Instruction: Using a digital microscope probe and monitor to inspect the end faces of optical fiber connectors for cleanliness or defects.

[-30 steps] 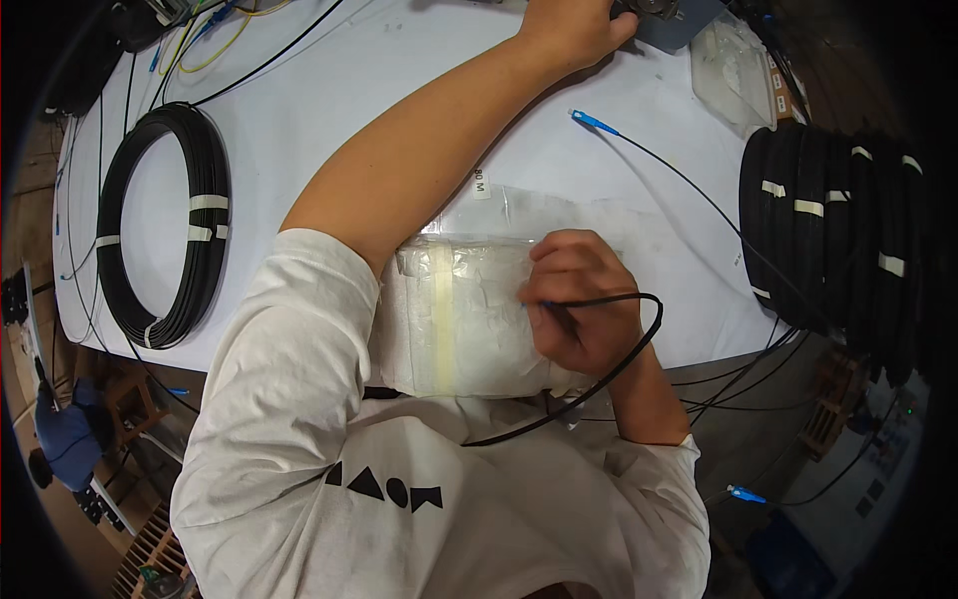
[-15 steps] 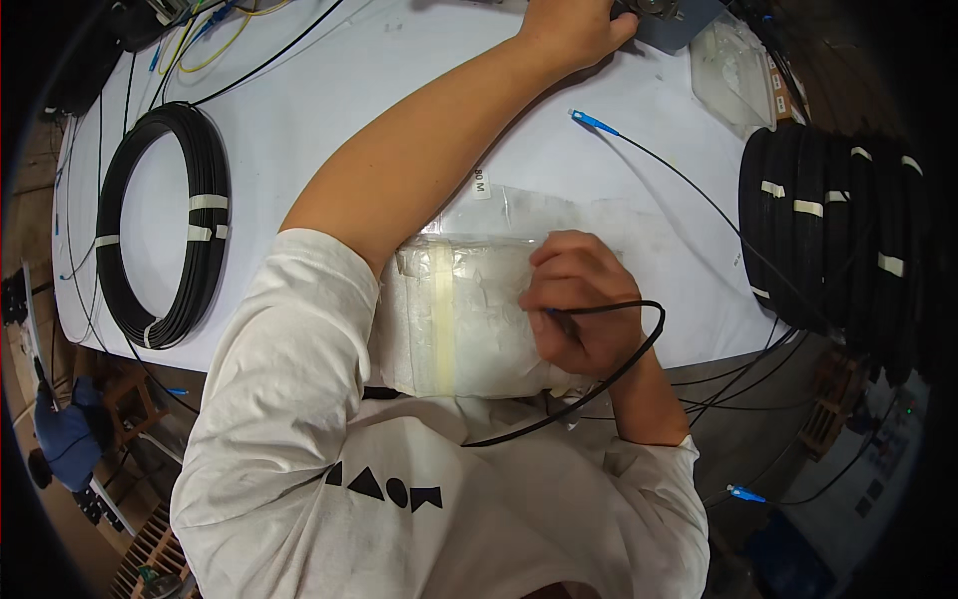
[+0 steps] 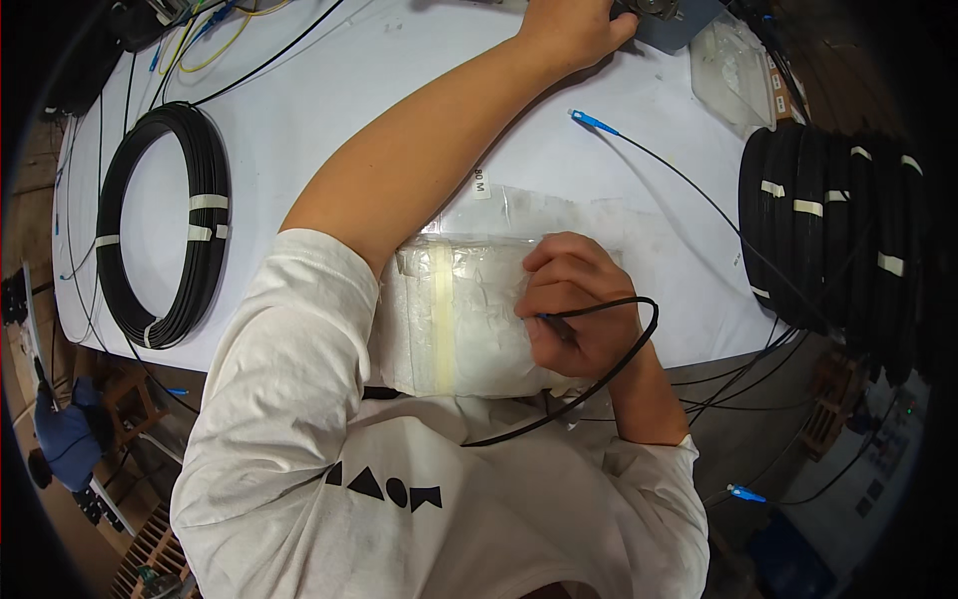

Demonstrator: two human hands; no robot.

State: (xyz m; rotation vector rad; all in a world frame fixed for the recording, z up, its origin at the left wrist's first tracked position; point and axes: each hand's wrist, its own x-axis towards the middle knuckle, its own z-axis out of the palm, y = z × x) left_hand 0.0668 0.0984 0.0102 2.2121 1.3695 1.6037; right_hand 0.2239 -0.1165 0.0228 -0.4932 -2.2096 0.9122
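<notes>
cable workshop (coiled black cables (image 3: 165, 225))

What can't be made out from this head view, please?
- Left hand: fingertips cut off by the top edge, over a grey device.
- Right hand: the black cable end is hidden in its fist.
- Plastic bag: contents blurred by cloudy film; left side is hidden under the sleeve.

A clear plastic bag (image 3: 454, 319) with a pale yellow strip is held at the near table (image 3: 329, 110) edge. A small white label (image 3: 480, 183) lies just beyond it. Another clear bag (image 3: 733, 75) sits far right.
</notes>
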